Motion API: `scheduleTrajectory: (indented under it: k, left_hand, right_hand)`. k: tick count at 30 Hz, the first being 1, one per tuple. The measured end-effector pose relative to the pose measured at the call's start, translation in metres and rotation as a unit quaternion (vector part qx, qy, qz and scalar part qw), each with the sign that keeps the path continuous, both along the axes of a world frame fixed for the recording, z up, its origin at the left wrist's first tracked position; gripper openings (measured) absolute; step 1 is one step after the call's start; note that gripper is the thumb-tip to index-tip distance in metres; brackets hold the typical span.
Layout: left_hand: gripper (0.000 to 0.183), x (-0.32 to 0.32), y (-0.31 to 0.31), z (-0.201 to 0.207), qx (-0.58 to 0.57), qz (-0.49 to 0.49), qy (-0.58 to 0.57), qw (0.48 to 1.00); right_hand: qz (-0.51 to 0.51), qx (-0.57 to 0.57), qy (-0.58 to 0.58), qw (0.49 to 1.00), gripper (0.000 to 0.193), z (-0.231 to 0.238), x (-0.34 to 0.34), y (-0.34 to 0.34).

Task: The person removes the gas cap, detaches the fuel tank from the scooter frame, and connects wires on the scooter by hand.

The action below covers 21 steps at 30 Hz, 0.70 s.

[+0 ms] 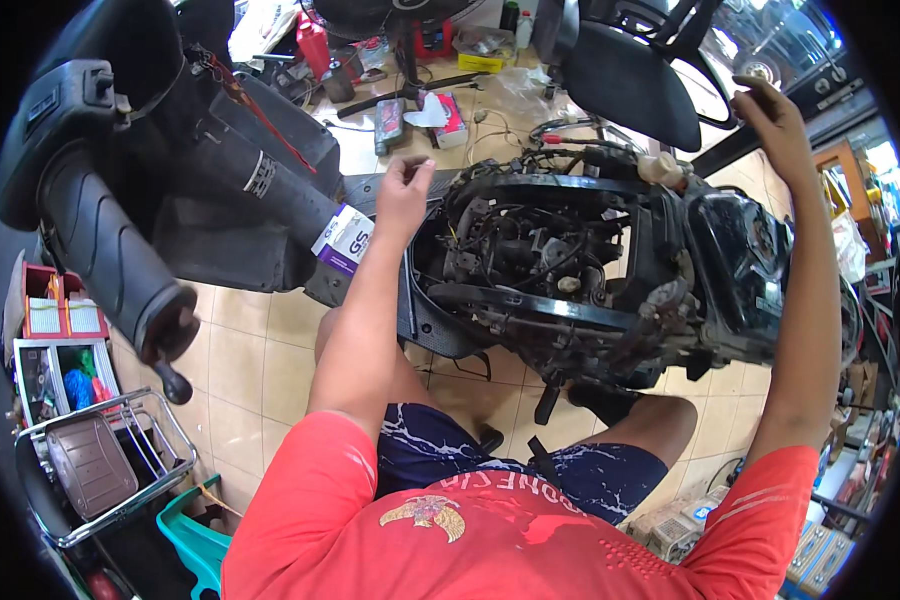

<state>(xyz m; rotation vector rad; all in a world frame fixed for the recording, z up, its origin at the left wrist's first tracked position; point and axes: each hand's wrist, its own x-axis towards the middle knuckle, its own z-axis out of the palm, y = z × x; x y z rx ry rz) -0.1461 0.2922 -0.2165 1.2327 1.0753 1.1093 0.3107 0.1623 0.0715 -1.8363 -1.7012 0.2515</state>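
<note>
I sit beside a partly stripped black scooter, its exposed frame and engine bay [545, 250] in front of me. My left hand [406, 195] is raised over the near end of that bay, fingers curled in with thumb and forefinger together; whatever they hold, if anything, cannot be made out. To its left, a white and purple box [345, 240] rests on the scooter's floorboard. My right hand [773, 112] is held up at the far right, beside the black chair, fingers apart and nothing visible in them. Below it lies the scooter's glossy black tail [740, 260].
The handlebar grip [110, 240] juts in at left. On the tiled floor beyond are a grey case [390, 125], a pink box [450, 120], a red bottle [313, 45] and loose cables. A black chair [625, 85] stands behind the scooter; a green plastic stool [195, 530] is lower left.
</note>
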Motion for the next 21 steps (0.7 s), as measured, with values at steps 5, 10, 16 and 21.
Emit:
scheduleTrajectory:
  k: [5,10,16,21]
  left_hand:
    - [0.034,0.026,-0.007,0.006,-0.010,-0.107,0.103,0.989]
    - [0.046,0.036,0.009,0.002,-0.075,-0.171,0.123,0.975]
    - [0.055,0.040,0.008,-0.023,-0.063,-0.170,0.222,0.958]
    - [0.057,0.042,0.007,-0.010,-0.053,-0.207,0.241,0.947]
  right_hand:
    - [0.049,-0.092,0.004,0.995,0.037,-0.054,-0.001,0.030]
    - [0.035,-0.186,0.009,0.982,0.040,-0.062,-0.022,0.027]
    - [-0.003,-0.253,0.052,0.966,0.057,-0.055,-0.012,0.021]
    - [-0.005,-0.272,0.062,0.960,0.059,-0.057,-0.016,0.021]
